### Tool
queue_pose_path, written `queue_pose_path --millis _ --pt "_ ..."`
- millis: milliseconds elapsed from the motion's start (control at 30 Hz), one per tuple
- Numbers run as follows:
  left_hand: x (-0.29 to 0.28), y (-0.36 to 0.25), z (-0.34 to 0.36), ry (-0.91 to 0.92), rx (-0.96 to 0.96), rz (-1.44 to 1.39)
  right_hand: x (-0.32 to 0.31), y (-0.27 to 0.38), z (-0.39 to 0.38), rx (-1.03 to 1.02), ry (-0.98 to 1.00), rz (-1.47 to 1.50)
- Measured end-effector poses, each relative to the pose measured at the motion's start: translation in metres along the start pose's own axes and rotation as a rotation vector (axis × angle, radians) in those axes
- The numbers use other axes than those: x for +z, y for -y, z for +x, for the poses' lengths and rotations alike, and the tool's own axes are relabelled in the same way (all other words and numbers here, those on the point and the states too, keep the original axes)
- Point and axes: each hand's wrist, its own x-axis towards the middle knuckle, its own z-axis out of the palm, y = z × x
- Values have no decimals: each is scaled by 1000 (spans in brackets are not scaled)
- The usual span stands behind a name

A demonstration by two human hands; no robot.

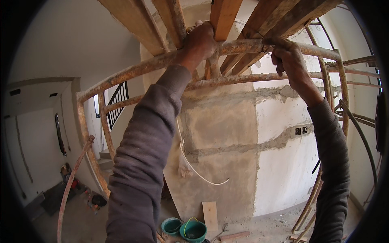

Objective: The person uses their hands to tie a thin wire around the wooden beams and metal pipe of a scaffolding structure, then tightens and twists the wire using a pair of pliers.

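Observation:
Both my arms reach up to a rusty scaffold frame with wooden planks lying across its top tube. My left hand is closed above the tube, between two planks; its fingers curl away and what they hold is hidden. On the right, my right hand is bent at the tube with its fingers curled. Its forefinger and thumb close on thin tie wire wound round the tube, and loose wire ends stick out beside the planks.
Behind the frame stands a partly plastered wall with a dangling white cable and socket boxes. Below are green buckets and a board. More scaffold tubes rise at right; a rusty bar slants at left.

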Motion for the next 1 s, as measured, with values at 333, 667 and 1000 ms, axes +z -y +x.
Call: queue_pose_path --millis 333,667,1000 --pt "2 4 2 -86 3 -72 6 28 6 -221 18 -139" --pt "6 9 3 -51 53 -229 18 22 25 -297 -114 -80" --pt "11 15 14 32 -49 -127 32 11 24 -446 -177 -125"
